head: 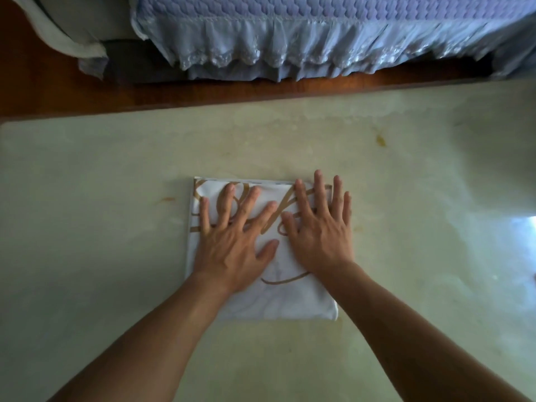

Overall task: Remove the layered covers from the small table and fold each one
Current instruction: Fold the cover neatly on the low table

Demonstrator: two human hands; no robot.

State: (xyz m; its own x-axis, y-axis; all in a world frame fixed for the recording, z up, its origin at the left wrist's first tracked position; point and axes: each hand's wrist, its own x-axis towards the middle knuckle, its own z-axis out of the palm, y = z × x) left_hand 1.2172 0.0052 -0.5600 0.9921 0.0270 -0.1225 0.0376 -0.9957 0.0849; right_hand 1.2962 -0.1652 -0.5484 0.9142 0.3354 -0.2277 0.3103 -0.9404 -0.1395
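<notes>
While the left hand (232, 245) and right hand (319, 233) press it flat-fingered, the white, gold-swirled cover (278, 297) lies folded square.

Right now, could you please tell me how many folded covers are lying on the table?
1: a white folded cover with tan lines lies mid-table, pressed flat under the left hand and right hand. Any others would be out of view.
</notes>
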